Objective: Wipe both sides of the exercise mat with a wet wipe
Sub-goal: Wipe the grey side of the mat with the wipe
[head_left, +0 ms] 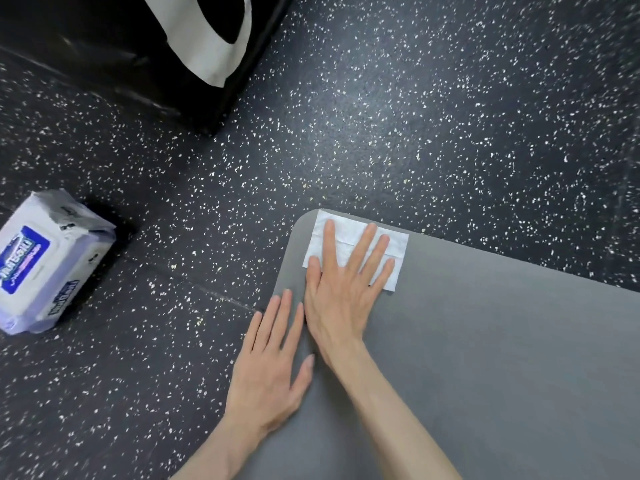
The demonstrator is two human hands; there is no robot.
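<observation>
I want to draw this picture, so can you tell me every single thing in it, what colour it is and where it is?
exercise mat: one, grey, flat on the floor, filling the lower right, rounded corner near the middle.
wet wipe: one, white, spread flat on the mat's rounded corner, under the fingers.
pack of wipes: one, white and pale purple with a blue label, on the floor at the left edge.
black object: one, black with a white shape on it, standing on the floor at the top left; what it is cannot be told.
floor: one, dark with white speckles, all around the mat.
left hand: one, fingers straight, flat on the mat's left edge.
right hand: one, fingers spread, presses the wet wipe.
</observation>
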